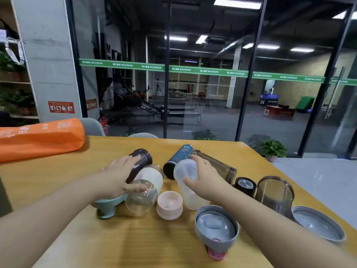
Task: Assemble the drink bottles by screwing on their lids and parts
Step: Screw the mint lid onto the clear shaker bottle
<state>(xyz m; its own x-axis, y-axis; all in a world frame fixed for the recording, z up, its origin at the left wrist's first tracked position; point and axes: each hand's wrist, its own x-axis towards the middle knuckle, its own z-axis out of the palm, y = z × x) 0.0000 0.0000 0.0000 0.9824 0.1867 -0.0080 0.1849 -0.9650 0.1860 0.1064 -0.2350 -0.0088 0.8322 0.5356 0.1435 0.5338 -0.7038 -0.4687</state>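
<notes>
arms: two bare forearms, no sleeves in view
left hand: bare, no glove
right hand: bare, no glove

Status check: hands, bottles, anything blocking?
Left hand rests on clear bottle. Right hand grips frosted cup. Pink lid loose between them. Nothing screwed on.

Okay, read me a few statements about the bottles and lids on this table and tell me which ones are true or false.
1. The right hand grips a frosted white bottle. True.
2. The pink lid is screwed onto a bottle. False: it sits loose on the table.
3. The left hand rests on the dark brown bottle. True.
4. The blue bottle stands upright. False: it lies on its side.
5. An orange bag lies at the far left. True.
</notes>
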